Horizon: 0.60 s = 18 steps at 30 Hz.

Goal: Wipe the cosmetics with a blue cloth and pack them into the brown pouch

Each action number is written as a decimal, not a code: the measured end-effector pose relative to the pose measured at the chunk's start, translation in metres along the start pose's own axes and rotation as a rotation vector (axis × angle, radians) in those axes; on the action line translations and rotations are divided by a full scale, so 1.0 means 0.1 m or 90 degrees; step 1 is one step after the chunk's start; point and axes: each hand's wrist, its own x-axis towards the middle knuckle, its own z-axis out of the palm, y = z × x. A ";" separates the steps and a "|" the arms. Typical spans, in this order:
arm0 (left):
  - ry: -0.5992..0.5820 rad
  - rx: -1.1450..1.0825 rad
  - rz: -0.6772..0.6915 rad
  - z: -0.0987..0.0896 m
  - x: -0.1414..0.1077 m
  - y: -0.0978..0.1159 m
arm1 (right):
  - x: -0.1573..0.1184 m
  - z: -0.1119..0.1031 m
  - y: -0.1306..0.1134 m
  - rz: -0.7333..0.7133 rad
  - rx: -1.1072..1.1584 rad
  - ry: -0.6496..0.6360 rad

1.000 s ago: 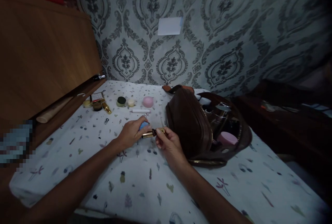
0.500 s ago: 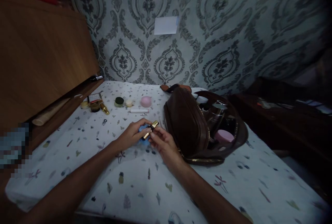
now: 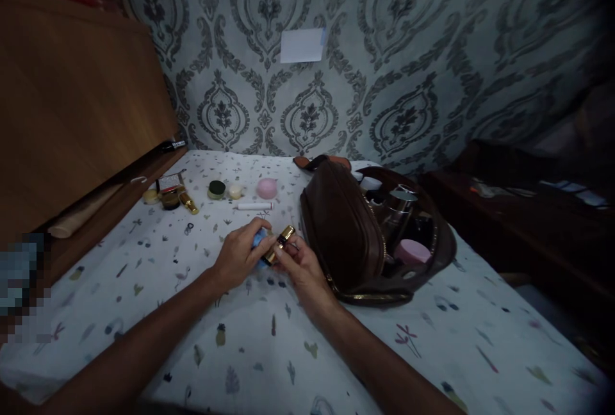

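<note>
Step in hand, as I judge it: two-handed handling of a small gold-and-dark cylindrical tube [image 3: 285, 234], held up between my hands over the white printed cloth [image 3: 269, 351], just beside the bag. My right hand [image 3: 306, 274] is nearly closed, thumb and fingertips pinching the tube. My left hand [image 3: 239, 253] is curled closed around a soft-looking blue item [image 3: 258, 239], thumb up against the tube's lower end. Tube is tilted, upper end away from me. Can't tell if it's capped or what the blue item is; fingers hide most of it.

Any next move calls for a light, steady pinch on the tube, left fingers easing off without dragging the blue item, I'd say.

Edges: dark brown leather bag [image 3: 339, 223] sits close on the right, open, zip edge facing up, pink round container [image 3: 412, 252] inside; its wall limits my right wrist. Beyond my fingers, a white pen-like stick [image 3: 254, 207] lies flat, could roll if nudged. Pink round jar [image 3: 266, 188], small cream jar [image 3: 235, 191] and dark-lidded green jar [image 3: 217, 189] stand behind it. Gold tube [image 3: 188, 202] farther left, near the brown wooden panel [image 3: 81, 82]. Widest room: toward me and left of my left hand.
</note>
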 end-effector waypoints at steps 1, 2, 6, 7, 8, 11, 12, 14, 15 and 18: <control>0.013 -0.015 0.005 0.00 0.00 0.01 | 0.00 0.00 0.00 -0.010 -0.007 0.003; 0.025 -0.030 0.007 0.00 -0.01 0.02 | -0.01 0.00 -0.01 -0.018 -0.015 0.003; 0.061 -0.094 -0.008 0.00 0.01 0.02 | -0.05 0.00 -0.02 0.020 -0.046 -0.035; 0.064 -0.109 -0.009 0.00 0.01 0.01 | -0.06 0.00 -0.03 0.036 -0.053 -0.055; 0.062 -0.121 -0.007 0.00 0.02 -0.01 | -0.07 0.00 -0.03 0.050 -0.059 -0.074; 0.031 -0.134 0.021 -0.02 0.04 -0.03 | -0.08 0.00 -0.03 0.079 -0.066 -0.093; 0.017 -0.126 0.036 -0.03 0.05 -0.04 | -0.08 0.00 -0.03 0.088 -0.065 -0.088; -0.005 -0.098 0.059 -0.04 0.07 -0.06 | -0.08 0.00 -0.04 0.097 -0.062 -0.066; -0.013 -0.082 0.065 -0.04 0.08 -0.06 | -0.08 0.00 -0.05 0.097 -0.064 -0.056; -0.021 -0.048 0.057 -0.04 0.09 -0.08 | -0.06 0.00 -0.05 0.084 -0.085 -0.046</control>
